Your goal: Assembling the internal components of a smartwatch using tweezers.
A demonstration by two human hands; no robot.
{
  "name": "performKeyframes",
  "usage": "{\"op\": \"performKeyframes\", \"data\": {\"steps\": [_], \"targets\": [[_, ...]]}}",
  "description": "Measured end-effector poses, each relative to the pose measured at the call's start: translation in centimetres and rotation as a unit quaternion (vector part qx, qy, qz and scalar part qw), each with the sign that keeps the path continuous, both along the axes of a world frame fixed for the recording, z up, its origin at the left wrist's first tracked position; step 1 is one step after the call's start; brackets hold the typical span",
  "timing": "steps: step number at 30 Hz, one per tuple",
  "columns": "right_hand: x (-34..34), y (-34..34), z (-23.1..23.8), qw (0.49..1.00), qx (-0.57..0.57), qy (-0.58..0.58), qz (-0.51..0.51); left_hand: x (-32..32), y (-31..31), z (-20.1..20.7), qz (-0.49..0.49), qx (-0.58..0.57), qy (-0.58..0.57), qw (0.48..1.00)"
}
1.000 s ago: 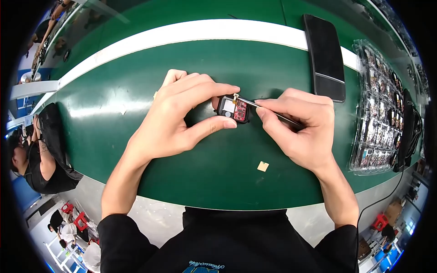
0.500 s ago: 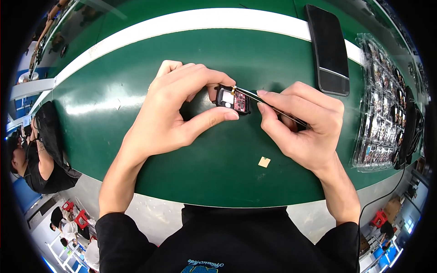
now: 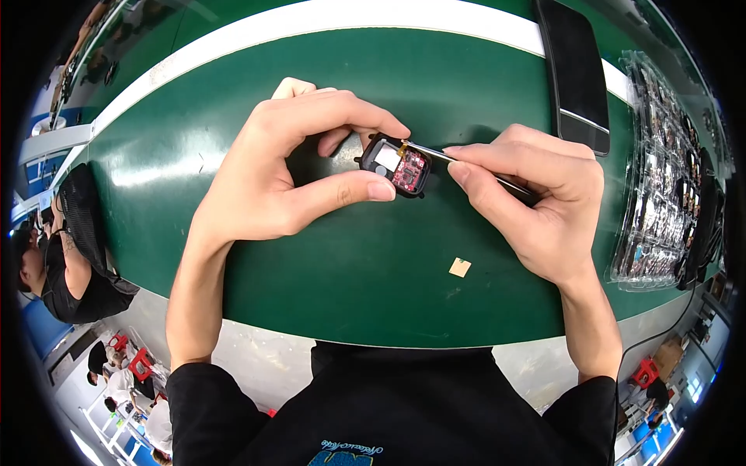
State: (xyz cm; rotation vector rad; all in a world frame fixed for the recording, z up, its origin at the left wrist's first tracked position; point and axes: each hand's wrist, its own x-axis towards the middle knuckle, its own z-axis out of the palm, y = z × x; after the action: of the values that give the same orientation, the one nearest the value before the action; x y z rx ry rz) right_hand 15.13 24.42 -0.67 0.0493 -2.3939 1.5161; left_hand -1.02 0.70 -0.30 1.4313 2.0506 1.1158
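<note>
The small black rounded device with an exposed red circuit board is above the middle of the green table, clamped between your left hand's thumb and fingers. Your right hand is closed around a slim metal tool, its tip at the device's far edge. A pale-yellow square piece lies toward the table's near edge; clear plastic compartment trays sit along its right edge.

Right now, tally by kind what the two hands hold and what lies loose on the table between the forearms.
Small open black device, in the left hand: 1
Slim metal tool, in the right hand: 1
Pale square piece, on the green table: 1
Total: 3
</note>
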Motion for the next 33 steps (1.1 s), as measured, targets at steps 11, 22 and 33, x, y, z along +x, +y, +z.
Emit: {"op": "performKeyframes", "data": {"steps": [11,22,33], "targets": [[0.24,-0.06,0.26,1.000,-0.010,-0.012,0.001,0.10,0.07,0.33,-0.004,-0.008,0.002,1.000],[0.07,-0.06,0.52,0.999,0.002,-0.034,0.004,-0.18,-0.11,0.28,-0.013,-0.013,0.016,1.000],[0.24,-0.05,-0.18,0.999,-0.025,-0.017,-0.028,0.53,0.05,0.14,0.023,-0.002,0.003,1.000]]}}
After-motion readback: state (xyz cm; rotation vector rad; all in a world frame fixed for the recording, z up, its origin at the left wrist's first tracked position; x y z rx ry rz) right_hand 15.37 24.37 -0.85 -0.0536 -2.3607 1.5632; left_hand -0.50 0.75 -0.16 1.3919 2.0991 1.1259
